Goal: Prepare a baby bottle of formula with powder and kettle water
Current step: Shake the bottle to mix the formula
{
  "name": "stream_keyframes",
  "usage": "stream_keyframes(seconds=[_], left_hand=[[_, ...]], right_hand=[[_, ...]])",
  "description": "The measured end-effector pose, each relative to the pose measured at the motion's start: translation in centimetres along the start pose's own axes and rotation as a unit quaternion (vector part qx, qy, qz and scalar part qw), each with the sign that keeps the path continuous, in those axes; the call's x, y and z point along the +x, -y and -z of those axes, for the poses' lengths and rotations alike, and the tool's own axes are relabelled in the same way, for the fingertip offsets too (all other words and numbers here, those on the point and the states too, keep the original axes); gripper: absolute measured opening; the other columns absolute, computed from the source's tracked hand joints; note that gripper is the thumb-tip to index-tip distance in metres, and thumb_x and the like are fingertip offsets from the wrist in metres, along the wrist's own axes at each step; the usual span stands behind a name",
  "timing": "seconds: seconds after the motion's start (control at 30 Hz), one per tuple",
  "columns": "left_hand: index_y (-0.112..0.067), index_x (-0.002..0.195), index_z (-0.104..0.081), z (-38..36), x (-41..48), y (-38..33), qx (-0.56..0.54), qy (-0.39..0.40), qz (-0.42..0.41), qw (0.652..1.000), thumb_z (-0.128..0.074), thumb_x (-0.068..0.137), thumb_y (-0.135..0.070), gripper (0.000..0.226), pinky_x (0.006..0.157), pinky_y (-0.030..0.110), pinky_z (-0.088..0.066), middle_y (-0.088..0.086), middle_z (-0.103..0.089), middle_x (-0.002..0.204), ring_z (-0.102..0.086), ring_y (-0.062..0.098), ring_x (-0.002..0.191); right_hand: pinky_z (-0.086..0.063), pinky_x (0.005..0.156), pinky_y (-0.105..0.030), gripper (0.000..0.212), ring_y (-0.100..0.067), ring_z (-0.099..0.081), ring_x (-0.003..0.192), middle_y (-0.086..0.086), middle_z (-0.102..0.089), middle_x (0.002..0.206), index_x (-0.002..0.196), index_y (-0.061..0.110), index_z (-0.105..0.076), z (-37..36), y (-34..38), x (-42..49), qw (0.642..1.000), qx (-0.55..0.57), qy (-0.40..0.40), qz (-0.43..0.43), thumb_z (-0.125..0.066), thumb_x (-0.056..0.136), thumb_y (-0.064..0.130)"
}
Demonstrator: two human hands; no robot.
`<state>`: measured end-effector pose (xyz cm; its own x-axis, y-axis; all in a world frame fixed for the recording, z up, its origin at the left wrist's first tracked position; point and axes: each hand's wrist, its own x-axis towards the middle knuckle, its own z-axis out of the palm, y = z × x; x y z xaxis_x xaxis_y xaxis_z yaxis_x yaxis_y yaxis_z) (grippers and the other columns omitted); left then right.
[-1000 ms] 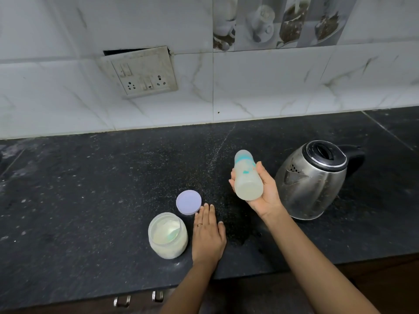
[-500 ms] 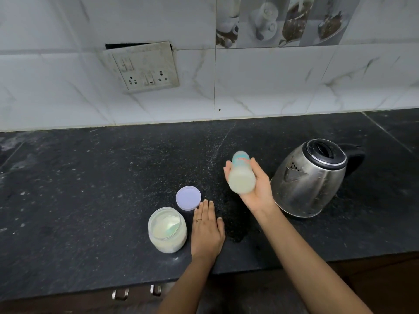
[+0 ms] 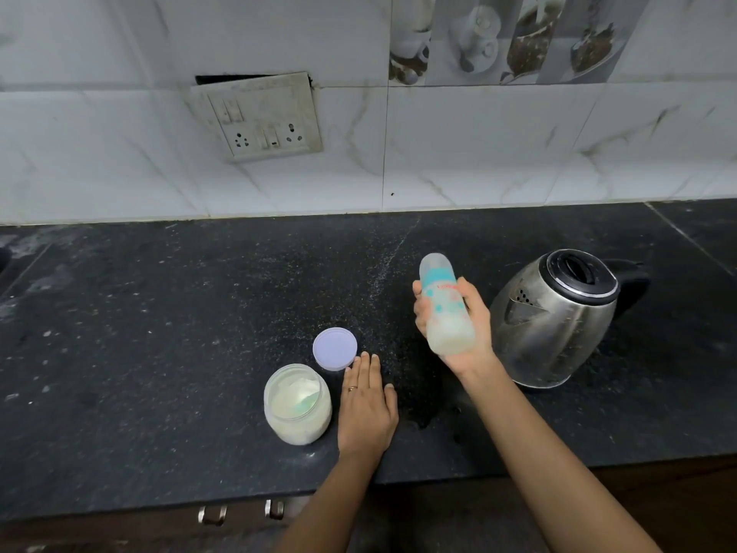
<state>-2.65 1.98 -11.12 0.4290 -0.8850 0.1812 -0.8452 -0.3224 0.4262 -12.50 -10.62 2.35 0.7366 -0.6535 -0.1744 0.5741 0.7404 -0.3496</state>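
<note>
"Head view, and the right hand (image 3: 478,327) is wrapped around a translucent plastic baby bottle with a teal collar and clear cap (image 3: 444,313). It's held tilted in the air above the black speckled stone counter (image 3: 159,333), just beside the rounded steel electric kettle with the black lid (image 3: 558,317). What's your read?"

"Milky liquid sits in the bottom of that bottle and the cap is on, so I'd judge powder and water are both in. To me this is the mixing stage, a shake or a check of the mix."

"And the left hand (image 3: 367,409)?"

"Flat on the counter, palm down, fingers straight, gripping nothing. Its fingertips (image 3: 363,359) are right at the round lilac plastic lid (image 3: 334,349), touching or just off it, I can't tell. Just to the hand's left, the clear round jar of pale formula powder (image 3: 297,405) stands open."

"So what's left?"

"Little on the bottle itself, by my reckoning: finish the mix and set it down upright. Then that lid belongs back on the jar. The kettle stands on the counter, lid shut, nobody touching it, so the pour looks done."

"Any worry?"

"A dark patch on the counter between the forearms may be wet; hard to be sure. And I can't see whether the collar is screwed tight, which matters for shaking."
</note>
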Motion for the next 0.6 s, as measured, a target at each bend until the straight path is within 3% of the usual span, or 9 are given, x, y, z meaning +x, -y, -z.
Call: stream_keyframes(seconds=[0.07, 0.1, 0.17, 0.23, 0.33, 0.43, 0.5, 0.6], left_hand=[[0.000, 0.134, -0.051, 0.1, 0.0, 0.0, 0.002, -0.002, 0.002, 1.000, -0.033, 0.091, -0.031, 0.056, 0.113, 0.034, -0.016, 0.017, -0.050, 0.140, -0.044, 0.028, 0.132], [-0.001, 0.135, -0.050, 0.1, 0.0, 0.0, 0.002, -0.001, 0.002, 1.000, -0.033, 0.091, -0.031, 0.056, 0.114, 0.033, -0.015, 0.017, -0.050, 0.140, -0.044, 0.027, 0.133], [-0.002, 0.135, -0.050, 0.1, 0.0, -0.1, -0.001, -0.001, 0.004, 1.000, -0.033, 0.091, -0.032, 0.056, 0.114, 0.032, -0.013, 0.016, -0.049, 0.141, -0.043, 0.026, 0.134], [-0.001, 0.135, -0.050, 0.1, 0.1, -0.1, 0.000, 0.003, 0.007, 1.000, -0.033, 0.091, -0.032, 0.056, 0.114, 0.032, -0.012, 0.016, -0.049, 0.141, -0.043, 0.027, 0.134], [-0.001, 0.136, -0.049, 0.1, 0.1, -0.1, -0.002, -0.001, 0.006, 1.000, -0.033, 0.091, -0.032, 0.056, 0.115, 0.032, -0.011, 0.016, -0.048, 0.142, -0.042, 0.026, 0.135], [-0.001, 0.136, -0.049, 0.2, 0.0, -0.1, -0.005, -0.004, 0.001, 1.000, -0.033, 0.091, -0.032, 0.056, 0.115, 0.032, -0.013, 0.016, -0.049, 0.141, -0.043, 0.027, 0.134], [-0.001, 0.136, -0.049, 0.1, 0.0, -0.1, -0.003, -0.004, 0.003, 1.000, -0.034, 0.091, -0.031, 0.056, 0.115, 0.032, -0.014, 0.016, -0.049, 0.141, -0.043, 0.027, 0.134], [-0.001, 0.135, -0.050, 0.2, 0.0, -0.1, 0.005, -0.003, 0.002, 1.000, -0.034, 0.091, -0.031, 0.056, 0.113, 0.034, -0.016, 0.017, -0.050, 0.140, -0.044, 0.027, 0.133]], right_hand=[[-0.058, 0.068, -0.037, 0.074, -0.027, -0.065, 0.081, -0.018, -0.059, 0.105, 0.134, 0.001, -0.043, 0.8, -0.1, 0.2, 0.996, 0.079, -0.036, 0.010, -0.077, 0.072, 0.021], [-0.058, 0.068, -0.037, 0.068, -0.026, -0.065, 0.078, -0.018, -0.058, 0.106, 0.130, -0.001, -0.045, 0.8, -0.4, 0.0, 0.996, 0.082, -0.012, -0.017, -0.076, 0.073, 0.020], [-0.056, 0.063, -0.031, 0.060, -0.023, -0.062, 0.071, -0.017, -0.059, 0.106, 0.122, -0.003, -0.052, 1.3, -0.7, -0.4, 0.999, 0.009, 0.010, -0.037, -0.075, 0.074, 0.025], [-0.056, 0.060, -0.031, 0.071, -0.023, -0.063, 0.069, -0.017, -0.063, 0.103, 0.125, -0.002, -0.052, 0.5, -0.9, -0.4, 0.999, -0.034, 0.011, -0.022, -0.081, 0.066, 0.025], [-0.058, 0.069, -0.040, 0.092, -0.031, -0.065, 0.083, -0.023, -0.061, 0.105, 0.135, 0.002, -0.042, 0.9, -0.8, 0.4, 0.997, 0.067, -0.025, 0.006, -0.089, 0.056, 0.014], [-0.057, 0.068, -0.038, 0.074, -0.029, -0.062, 0.079, -0.023, -0.056, 0.112, 0.136, 0.006, -0.030, 1.4, -0.5, 0.3, 0.996, -0.048, 0.062, -0.052, -0.073, 0.077, 0.023], [-0.056, 0.066, -0.035, 0.070, -0.027, -0.062, 0.076, -0.021, -0.055, 0.112, 0.134, 0.008, -0.028, 0.7, 0.0, 0.1, 0.991, -0.086, 0.090, -0.053, -0.068, 0.080, 0.026], [-0.058, 0.070, -0.038, 0.094, -0.028, -0.065, 0.082, -0.020, -0.057, 0.113, 0.140, 0.003, -0.035, 0.1, 0.0, 0.6, 0.999, 0.031, 0.036, -0.016, -0.086, 0.063, 0.018]])
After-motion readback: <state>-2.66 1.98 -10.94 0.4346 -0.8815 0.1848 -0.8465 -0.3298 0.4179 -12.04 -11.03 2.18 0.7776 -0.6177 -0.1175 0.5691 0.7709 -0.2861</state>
